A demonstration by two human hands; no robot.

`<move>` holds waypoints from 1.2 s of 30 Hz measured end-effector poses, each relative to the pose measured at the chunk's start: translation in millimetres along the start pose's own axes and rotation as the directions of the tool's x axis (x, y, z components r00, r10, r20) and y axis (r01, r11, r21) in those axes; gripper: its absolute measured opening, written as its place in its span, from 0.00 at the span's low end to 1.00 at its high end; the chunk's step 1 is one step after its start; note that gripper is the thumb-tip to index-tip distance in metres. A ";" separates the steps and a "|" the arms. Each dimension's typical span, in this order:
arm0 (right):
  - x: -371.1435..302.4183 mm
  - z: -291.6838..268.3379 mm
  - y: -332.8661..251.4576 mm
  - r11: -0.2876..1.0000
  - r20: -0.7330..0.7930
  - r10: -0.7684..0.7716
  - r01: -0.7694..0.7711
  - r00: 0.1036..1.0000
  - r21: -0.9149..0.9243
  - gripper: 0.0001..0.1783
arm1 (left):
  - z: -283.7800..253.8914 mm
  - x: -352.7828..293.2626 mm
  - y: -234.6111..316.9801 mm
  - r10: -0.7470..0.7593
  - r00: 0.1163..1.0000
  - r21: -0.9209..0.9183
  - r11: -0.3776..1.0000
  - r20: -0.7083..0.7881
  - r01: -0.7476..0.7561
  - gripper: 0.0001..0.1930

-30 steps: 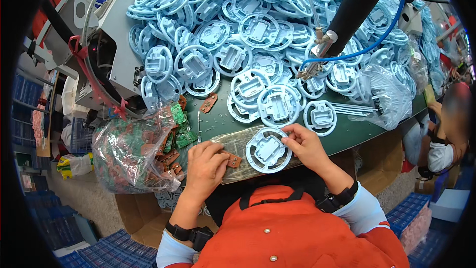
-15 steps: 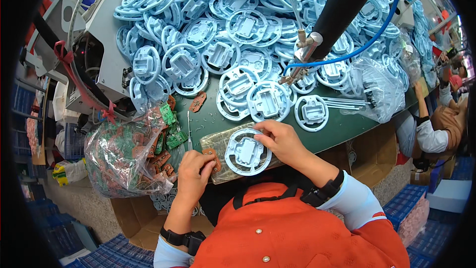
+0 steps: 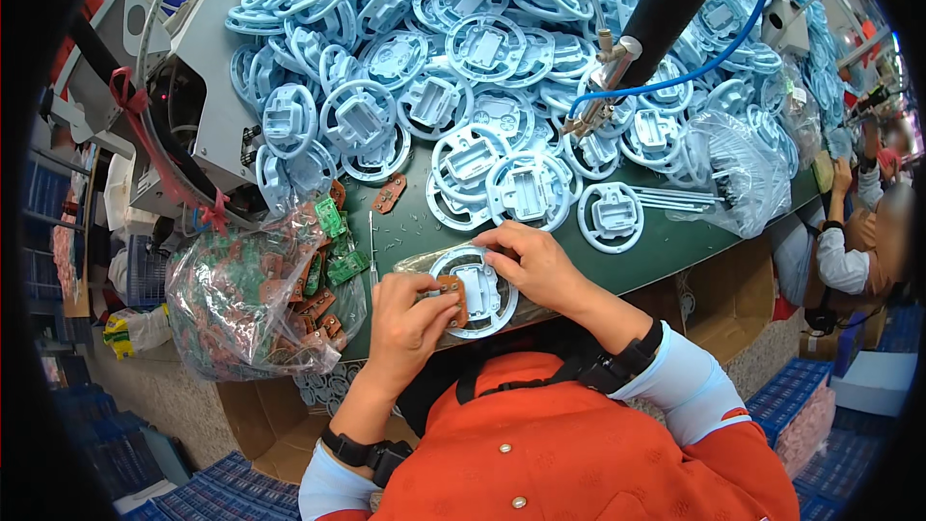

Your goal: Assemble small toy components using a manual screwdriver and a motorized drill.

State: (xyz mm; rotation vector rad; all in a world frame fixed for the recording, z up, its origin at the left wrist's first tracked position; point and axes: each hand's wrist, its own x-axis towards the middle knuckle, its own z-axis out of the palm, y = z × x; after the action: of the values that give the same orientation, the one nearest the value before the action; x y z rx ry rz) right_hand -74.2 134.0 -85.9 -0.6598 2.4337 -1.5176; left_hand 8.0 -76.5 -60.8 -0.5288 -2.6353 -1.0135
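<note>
A light-blue plastic ring, shaped like a toy steering wheel [image 3: 494,301], lies on a wrapped flat block [image 3: 415,261] at the table's near edge. My left hand [image 3: 410,314] pinches a small brown circuit board [image 3: 453,301] over the left side of that wheel. Whether the board touches the plastic I cannot tell. My right hand [image 3: 535,265] grips the wheel's upper right rim between thumb and fingers. A screwdriver [image 3: 373,260] with a clear handle lies left of the block, partly behind my left hand.
Blue wheels [image 3: 463,48] are heaped across the back. A plastic bag of circuit boards [image 3: 241,299] sits on the left, beside a grey machine [image 3: 207,87]. A hanging black tool [image 3: 666,29] with a blue hose reaches over the table. Another person [image 3: 858,241] works at far right.
My left hand has moved right, bringing the brown board from beside the wheel to over its left part. The wheel and my right hand have shifted slightly left.
</note>
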 end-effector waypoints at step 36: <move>-81.5 -111.5 36.7 0.743 -0.304 0.257 -0.389 0.917 -0.545 0.33 | 0.6 18.4 8.1 -0.072 0.964 -0.036 0.996 0.257 0.084 0.23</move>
State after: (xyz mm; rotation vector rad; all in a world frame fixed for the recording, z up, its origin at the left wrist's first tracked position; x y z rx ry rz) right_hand -55.8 275.1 -73.3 -0.1263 3.0103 -0.6926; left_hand -5.1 -66.1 -49.6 -0.6081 -2.8844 -1.0993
